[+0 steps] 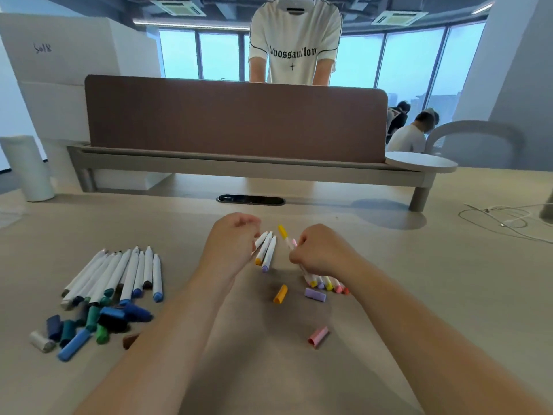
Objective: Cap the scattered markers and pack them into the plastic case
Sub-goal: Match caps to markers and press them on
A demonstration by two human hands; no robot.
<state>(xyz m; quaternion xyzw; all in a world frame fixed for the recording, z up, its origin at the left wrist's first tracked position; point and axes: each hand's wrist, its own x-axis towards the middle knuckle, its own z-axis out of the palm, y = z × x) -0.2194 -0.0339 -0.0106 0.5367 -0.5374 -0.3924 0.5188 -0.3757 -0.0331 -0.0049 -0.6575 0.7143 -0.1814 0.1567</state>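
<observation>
My left hand (233,241) grips a small bunch of white markers (267,250) with orange and purple ends pointing down. My right hand (321,250) holds a fan of several white markers (324,282) with pastel ends resting on the table, plus a yellow-capped marker (283,232) sticking up. Three loose caps lie below the hands: orange cap (280,294), lilac cap (315,295) and pink cap (318,336). At the left, a pile of white markers (119,275) lies beside a heap of blue and green caps (98,322). No plastic case is in view.
A brown desk divider (236,115) on a grey raised shelf (248,167) stands behind the work area. A person in a white T-shirt (294,43) stands beyond it. A white cable (505,220) lies at the right, a white cylinder (28,169) at the far left.
</observation>
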